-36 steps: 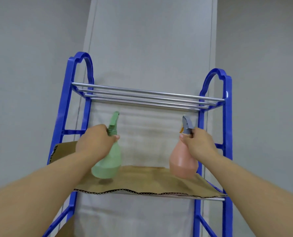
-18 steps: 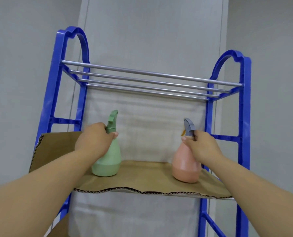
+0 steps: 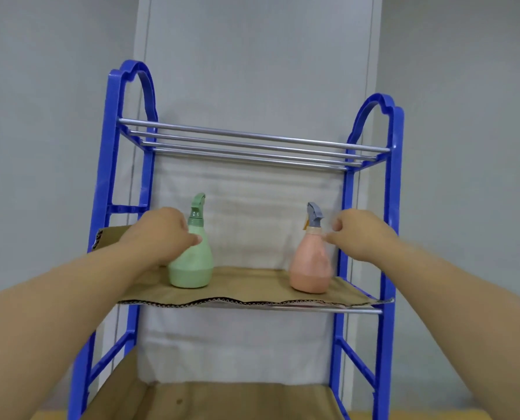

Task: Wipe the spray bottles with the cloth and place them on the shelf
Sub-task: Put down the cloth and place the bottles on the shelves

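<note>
A green spray bottle [image 3: 190, 265] stands upright on the left of the cardboard-lined middle shelf [image 3: 249, 287]. A pink spray bottle [image 3: 310, 268] with a grey trigger head stands upright on the right of the same shelf. My left hand [image 3: 161, 234] is just left of the green bottle, off its neck, with the thumb tip resting against its shoulder. My right hand [image 3: 360, 234] is just right of the pink bottle, blurred, with fingers spread and the thumb near the neck but not around it. No cloth is in view.
The shelf is a blue plastic rack [image 3: 386, 268] against a grey wall. Its top tier is bare metal bars [image 3: 252, 144]. Another cardboard sheet [image 3: 222, 398] lines the tier below. Free shelf surface lies between the two bottles.
Both bottles came down onto the cardboard shelf. Both hands have since let go of the necks and drawn slightly outward; the bottles now stand on their own.
</note>
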`<action>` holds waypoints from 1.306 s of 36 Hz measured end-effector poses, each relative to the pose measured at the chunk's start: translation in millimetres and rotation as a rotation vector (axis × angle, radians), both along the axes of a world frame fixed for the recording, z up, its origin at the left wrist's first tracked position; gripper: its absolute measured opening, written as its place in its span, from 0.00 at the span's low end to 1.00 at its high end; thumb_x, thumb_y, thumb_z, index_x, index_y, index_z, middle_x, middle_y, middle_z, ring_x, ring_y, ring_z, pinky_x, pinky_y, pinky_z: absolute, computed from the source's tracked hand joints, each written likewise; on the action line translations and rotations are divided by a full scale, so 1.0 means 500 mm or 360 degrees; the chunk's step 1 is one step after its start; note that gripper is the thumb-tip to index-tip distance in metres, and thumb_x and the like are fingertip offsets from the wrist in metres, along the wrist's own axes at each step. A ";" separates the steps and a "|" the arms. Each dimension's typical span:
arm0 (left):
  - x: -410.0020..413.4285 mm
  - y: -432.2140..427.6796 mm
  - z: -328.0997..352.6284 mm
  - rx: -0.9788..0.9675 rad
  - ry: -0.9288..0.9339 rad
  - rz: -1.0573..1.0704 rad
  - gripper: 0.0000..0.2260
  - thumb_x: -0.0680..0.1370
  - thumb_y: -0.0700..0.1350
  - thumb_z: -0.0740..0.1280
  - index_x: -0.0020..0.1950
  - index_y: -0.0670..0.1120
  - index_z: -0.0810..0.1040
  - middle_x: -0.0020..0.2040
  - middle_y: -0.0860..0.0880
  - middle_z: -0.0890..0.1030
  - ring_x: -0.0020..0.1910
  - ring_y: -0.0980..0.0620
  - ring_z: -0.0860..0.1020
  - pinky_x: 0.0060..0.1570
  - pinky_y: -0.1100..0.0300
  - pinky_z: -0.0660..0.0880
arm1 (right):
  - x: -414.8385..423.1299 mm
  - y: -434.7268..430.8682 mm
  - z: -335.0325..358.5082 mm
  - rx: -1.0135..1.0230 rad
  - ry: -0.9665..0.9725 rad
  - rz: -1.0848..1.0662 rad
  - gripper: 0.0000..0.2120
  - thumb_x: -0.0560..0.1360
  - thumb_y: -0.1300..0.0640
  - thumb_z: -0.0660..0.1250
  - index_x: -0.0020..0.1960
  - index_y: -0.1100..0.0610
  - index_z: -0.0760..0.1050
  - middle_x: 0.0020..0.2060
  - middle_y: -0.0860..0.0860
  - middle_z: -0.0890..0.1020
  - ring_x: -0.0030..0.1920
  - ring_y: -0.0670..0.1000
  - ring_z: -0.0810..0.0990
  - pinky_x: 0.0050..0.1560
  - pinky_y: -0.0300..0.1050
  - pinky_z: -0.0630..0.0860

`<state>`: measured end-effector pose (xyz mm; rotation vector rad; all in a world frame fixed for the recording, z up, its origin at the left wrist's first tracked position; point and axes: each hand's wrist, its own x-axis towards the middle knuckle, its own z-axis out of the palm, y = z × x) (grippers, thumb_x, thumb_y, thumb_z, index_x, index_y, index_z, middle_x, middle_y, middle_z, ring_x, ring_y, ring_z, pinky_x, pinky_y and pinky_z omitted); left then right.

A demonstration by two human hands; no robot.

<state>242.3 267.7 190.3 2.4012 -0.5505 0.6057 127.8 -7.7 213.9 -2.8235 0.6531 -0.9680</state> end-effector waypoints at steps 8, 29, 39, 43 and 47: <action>-0.158 0.057 -0.031 0.0265 -0.0069 -0.0250 0.10 0.73 0.57 0.69 0.45 0.51 0.79 0.43 0.53 0.80 0.43 0.55 0.78 0.40 0.61 0.74 | -0.145 0.088 -0.024 -0.0289 0.0192 0.0020 0.14 0.74 0.44 0.65 0.44 0.55 0.78 0.42 0.52 0.81 0.43 0.54 0.79 0.46 0.51 0.79; -0.456 0.214 -0.476 0.0110 0.0705 -0.0253 0.09 0.71 0.55 0.72 0.37 0.52 0.79 0.36 0.53 0.81 0.36 0.54 0.79 0.37 0.57 0.76 | -0.384 0.241 -0.474 0.0201 0.1052 0.0490 0.16 0.73 0.40 0.66 0.55 0.49 0.75 0.50 0.46 0.80 0.51 0.50 0.77 0.53 0.49 0.76; -0.431 0.166 -0.591 -0.0181 0.0607 -0.0055 0.26 0.74 0.51 0.70 0.69 0.44 0.68 0.63 0.47 0.73 0.60 0.50 0.74 0.56 0.58 0.72 | -0.348 0.283 -0.607 0.0562 0.0694 0.0515 0.32 0.76 0.40 0.62 0.74 0.54 0.59 0.71 0.51 0.69 0.68 0.52 0.70 0.64 0.48 0.70; -0.409 0.144 -0.595 -0.0177 0.0650 -0.0100 0.29 0.75 0.53 0.68 0.73 0.46 0.63 0.70 0.48 0.70 0.63 0.48 0.73 0.61 0.55 0.72 | -0.320 0.297 -0.612 0.0741 0.0568 0.0578 0.32 0.76 0.40 0.61 0.75 0.53 0.58 0.71 0.50 0.68 0.69 0.52 0.68 0.66 0.49 0.69; -0.398 0.125 -0.595 -0.0197 0.0674 -0.0172 0.21 0.76 0.54 0.67 0.66 0.49 0.72 0.60 0.51 0.78 0.53 0.53 0.76 0.49 0.60 0.74 | -0.297 0.308 -0.618 0.0857 0.0577 0.0646 0.24 0.76 0.39 0.61 0.66 0.51 0.66 0.59 0.48 0.76 0.59 0.51 0.76 0.58 0.51 0.75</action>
